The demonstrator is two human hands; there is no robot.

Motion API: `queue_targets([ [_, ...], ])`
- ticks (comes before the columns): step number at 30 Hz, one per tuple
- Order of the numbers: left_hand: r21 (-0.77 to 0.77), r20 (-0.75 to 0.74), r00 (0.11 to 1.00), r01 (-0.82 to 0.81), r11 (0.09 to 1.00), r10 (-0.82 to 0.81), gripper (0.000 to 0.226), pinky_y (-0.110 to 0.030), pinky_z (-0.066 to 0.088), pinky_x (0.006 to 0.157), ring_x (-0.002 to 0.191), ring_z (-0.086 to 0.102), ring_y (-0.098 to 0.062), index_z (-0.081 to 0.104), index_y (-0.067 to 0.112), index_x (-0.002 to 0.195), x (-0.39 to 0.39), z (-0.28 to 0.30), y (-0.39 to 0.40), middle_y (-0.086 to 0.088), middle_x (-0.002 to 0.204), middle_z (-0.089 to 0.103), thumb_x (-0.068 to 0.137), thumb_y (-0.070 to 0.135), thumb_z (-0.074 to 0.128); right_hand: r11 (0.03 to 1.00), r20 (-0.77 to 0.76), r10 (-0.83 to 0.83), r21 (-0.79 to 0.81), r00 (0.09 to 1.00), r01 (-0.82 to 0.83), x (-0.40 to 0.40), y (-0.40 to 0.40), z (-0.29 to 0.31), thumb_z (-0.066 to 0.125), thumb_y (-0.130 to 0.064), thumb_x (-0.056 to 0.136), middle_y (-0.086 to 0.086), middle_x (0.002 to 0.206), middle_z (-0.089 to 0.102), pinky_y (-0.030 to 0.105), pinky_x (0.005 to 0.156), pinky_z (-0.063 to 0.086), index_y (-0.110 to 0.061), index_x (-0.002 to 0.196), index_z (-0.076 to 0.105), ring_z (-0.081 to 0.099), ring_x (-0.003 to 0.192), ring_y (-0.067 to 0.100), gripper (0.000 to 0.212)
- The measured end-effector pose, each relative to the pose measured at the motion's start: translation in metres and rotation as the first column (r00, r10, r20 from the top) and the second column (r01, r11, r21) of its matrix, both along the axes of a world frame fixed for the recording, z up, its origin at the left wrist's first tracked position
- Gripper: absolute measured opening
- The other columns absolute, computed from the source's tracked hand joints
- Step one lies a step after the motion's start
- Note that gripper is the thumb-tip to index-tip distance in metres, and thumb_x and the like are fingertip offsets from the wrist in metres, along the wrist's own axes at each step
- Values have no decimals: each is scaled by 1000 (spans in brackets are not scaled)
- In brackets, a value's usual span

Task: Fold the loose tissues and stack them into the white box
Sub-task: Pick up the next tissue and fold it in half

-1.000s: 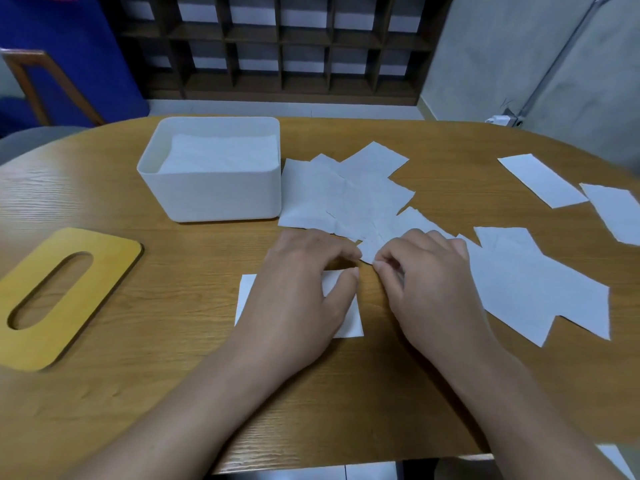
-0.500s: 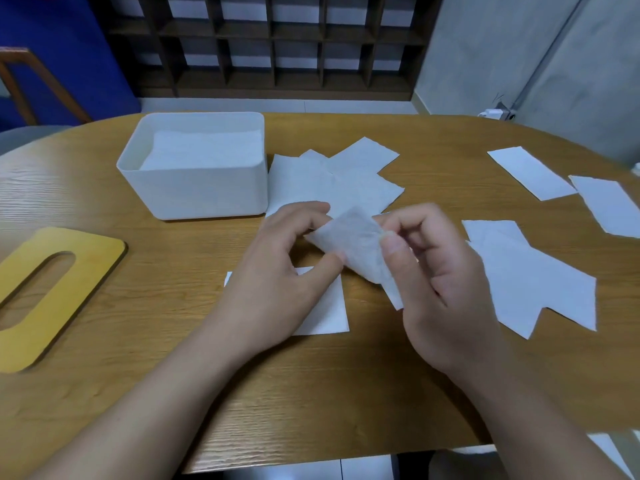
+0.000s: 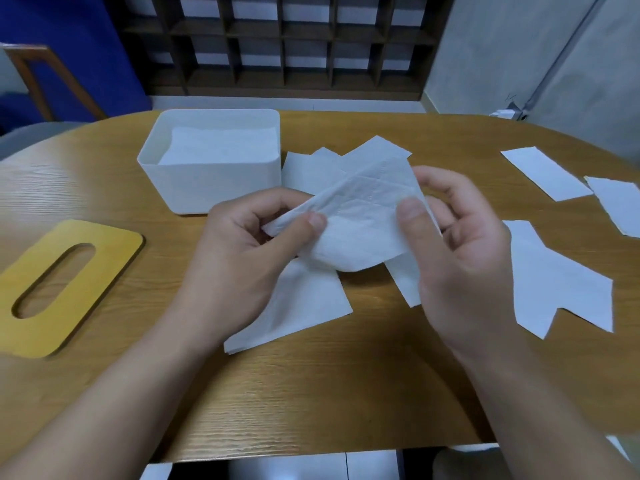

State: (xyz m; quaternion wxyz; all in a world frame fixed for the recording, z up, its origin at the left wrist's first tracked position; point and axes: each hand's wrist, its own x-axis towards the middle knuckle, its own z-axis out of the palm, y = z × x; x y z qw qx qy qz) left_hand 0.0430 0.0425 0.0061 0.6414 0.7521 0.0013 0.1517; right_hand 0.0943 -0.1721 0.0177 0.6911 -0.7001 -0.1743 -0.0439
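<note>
Both hands were raised over the wooden table (image 3: 311,393) with one tissue (image 3: 360,216) held between them. The left hand (image 3: 242,251) pinched the sheet's left corner between thumb and curled fingers; the right hand (image 3: 457,244) pressed its thumb on the right edge, with the fingers curled behind the paper. Neither hand held anything else.

The held tissue's long axis ran roughly from eight o'clock to two o'clock, its lower edge sagging toward the person. The white box (image 3: 214,188) stood at about eleven o'clock from the hands, near but not touching them, with its long side running nine to three. A stack of tissues (image 3: 221,147) already lay inside it. The left hand was the nearer of the two to the box, so a placing move would probably swing up and left.

A flat sheet (image 3: 301,306) lay on the table directly under the hands, toward six o'clock. More loose tissues (image 3: 311,168) overlapped just right of the box at twelve o'clock, another cluster (image 3: 554,285) lay at three o'clock, and two further sheets (image 3: 543,171) sat well apart at two o'clock. By this count much folding remained.

A yellow lid (image 3: 65,282) with an oval slot lay at nine o'clock, apart from the box.

No brand, label or readable writing showed on the box, lid or tissues.
</note>
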Motion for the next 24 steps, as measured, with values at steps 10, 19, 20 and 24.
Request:
queue_targets([
  [10, 449, -188, 961, -99, 888, 202, 3, -37, 59, 67, 72, 71, -9, 78, 36, 99, -22, -1, 39, 12, 87, 78, 97, 38, 80, 920, 13, 39, -390, 999, -31, 1, 27, -31, 76, -28, 103, -1, 65, 62, 41, 54, 48, -32, 129, 65, 55, 54, 18, 28],
  [19, 790, -202, 944, -1, 614, 261, 18, -16, 37, 75, 95, 53, -2, 73, 43, 111, -27, -19, 53, 22, 102, 64, 93, 41, 77, 655, 278, 56, -735, 959, 175, -4, 44, -48, 79, -44, 97, -11, 88, 56, 36, 71, 56, -29, 126, 65, 58, 77, 11, 36],
  [20, 803, -171, 953, -11, 596, 248, 21, -19, 36, 81, 105, 50, -7, 74, 43, 115, -26, -21, 54, 21, 107, 61, 94, 40, 77, 656, 294, 48, -730, 954, 192, -5, 43, -48, 80, -45, 95, -12, 93, 56, 33, 72, 55, -29, 126, 66, 59, 81, 11, 38],
  [24, 797, -86, 982, -34, 603, 168, 27, -39, 42, 104, 120, 47, -13, 76, 41, 122, -27, -24, 47, 18, 121, 60, 99, 52, 66, 694, 243, 21, -702, 970, 161, -2, 38, -50, 83, -47, 93, -18, 107, 55, 16, 76, 45, -32, 127, 68, 57, 96, 3, 40],
])
